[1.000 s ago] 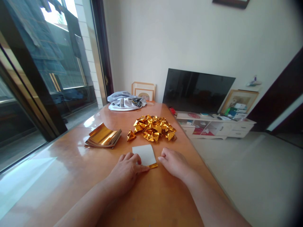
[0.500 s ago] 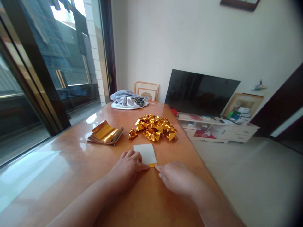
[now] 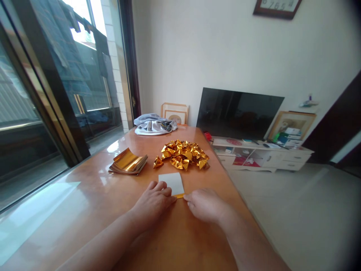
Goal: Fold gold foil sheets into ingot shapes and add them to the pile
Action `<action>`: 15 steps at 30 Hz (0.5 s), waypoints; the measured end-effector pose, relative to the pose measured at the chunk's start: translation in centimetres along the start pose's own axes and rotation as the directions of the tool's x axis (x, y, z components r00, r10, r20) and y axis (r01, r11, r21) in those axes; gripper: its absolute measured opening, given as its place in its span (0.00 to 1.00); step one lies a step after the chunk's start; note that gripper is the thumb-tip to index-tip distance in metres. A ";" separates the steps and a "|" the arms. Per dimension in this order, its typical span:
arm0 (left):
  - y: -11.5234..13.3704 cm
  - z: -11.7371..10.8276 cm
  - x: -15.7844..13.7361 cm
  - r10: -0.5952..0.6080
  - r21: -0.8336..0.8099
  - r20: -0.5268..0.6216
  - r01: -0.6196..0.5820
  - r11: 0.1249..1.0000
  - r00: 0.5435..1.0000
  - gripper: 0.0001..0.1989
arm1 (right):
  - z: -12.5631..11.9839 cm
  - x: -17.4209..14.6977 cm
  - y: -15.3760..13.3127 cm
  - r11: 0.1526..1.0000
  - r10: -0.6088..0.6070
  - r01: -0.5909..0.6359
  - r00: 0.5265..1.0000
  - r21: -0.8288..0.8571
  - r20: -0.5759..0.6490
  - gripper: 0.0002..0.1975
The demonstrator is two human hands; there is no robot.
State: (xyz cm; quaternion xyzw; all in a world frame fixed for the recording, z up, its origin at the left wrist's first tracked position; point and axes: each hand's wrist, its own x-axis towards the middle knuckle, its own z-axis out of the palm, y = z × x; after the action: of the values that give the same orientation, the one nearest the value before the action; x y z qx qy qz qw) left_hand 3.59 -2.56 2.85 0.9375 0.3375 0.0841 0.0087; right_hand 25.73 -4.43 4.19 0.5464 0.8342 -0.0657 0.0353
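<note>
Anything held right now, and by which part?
The paper sheet, held down on the table, not lifted: left hand on its folded gold near edge, right hand at that edge's right end.

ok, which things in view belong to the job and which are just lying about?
In the job:
pale sheet, left hand and right hand at its gold edge
gold sheet stack, likely
folded gold pieces, likely

Lying about, apparently:
cloth bundle
television
wall clock

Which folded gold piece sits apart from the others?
The folded gold foil piece just left of the shiny gold foil pile; the others lie bunched together.
</note>
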 end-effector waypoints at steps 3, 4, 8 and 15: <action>0.4 0.1 0.1 -0.010 0.045 -0.005 0.010 0.999 1.000 0.12 | -0.3 -0.1 -0.2 1.000 0.005 -0.005 1.000 -0.009 0.019 0.15; 0.6 0.2 0.3 -0.011 0.061 -0.002 0.011 0.998 1.000 0.11 | -0.4 -0.1 -0.2 1.000 0.010 -0.009 1.000 -0.012 0.029 0.15; 1.3 0.5 0.9 0.005 0.145 0.013 -0.007 0.989 1.000 0.11 | -0.6 -0.2 -0.5 0.999 0.038 -0.037 0.998 -0.016 0.059 0.15; 2.5 0.3 0.2 -0.047 0.188 -0.009 0.048 0.981 0.999 0.13 | -0.8 -0.3 -0.4 0.998 0.055 -0.058 0.996 0.034 0.075 0.15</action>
State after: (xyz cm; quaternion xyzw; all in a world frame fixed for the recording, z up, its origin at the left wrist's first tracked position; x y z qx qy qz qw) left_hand 5.32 -4.36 2.76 0.9257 0.3661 0.0537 -0.0788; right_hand 25.53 -4.73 5.06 0.5675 0.8152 -0.0998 0.0584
